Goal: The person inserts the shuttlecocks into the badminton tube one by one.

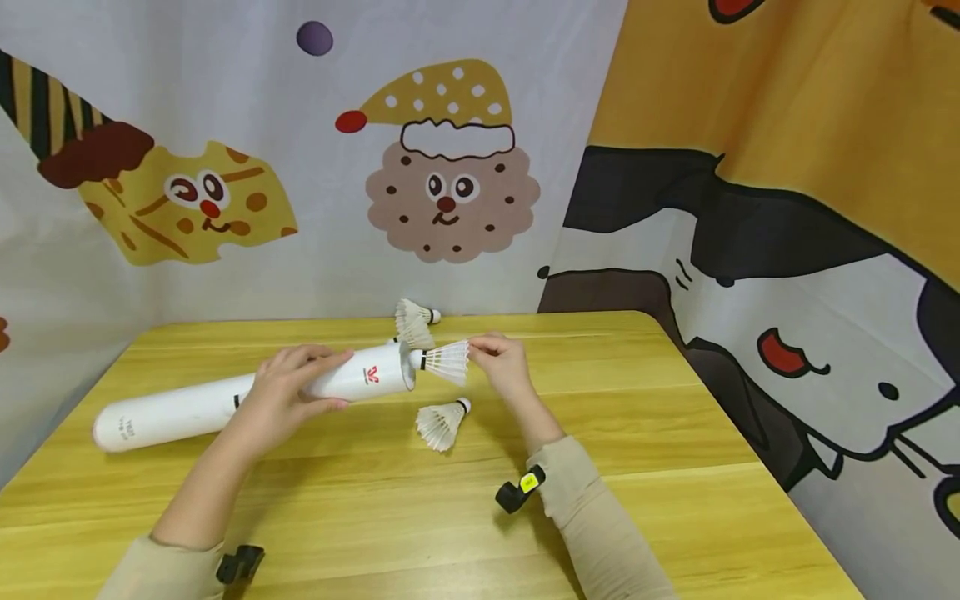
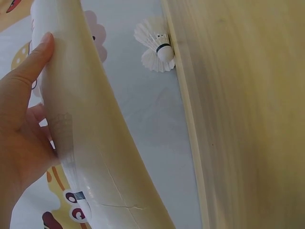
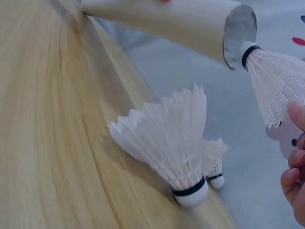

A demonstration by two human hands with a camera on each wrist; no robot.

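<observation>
My left hand grips a long white shuttlecock tube around its middle, thumb on the near side. The tube lies slanted across the left of the table, its open mouth facing right and raised. At that mouth is a white shuttlecock with a mesh skirt and a dark band, cork end toward the opening. Thumb and fingers of my right hand pinch the skirt's wide rim. In the right wrist view the cork overlaps the edge of the mouth. What the tube holds inside is hidden.
A feathered shuttlecock lies on the wooden table just below the tube's mouth. More shuttlecocks lie near the far edge, partly behind the tube. Right behind the table hangs a cartoon-printed curtain.
</observation>
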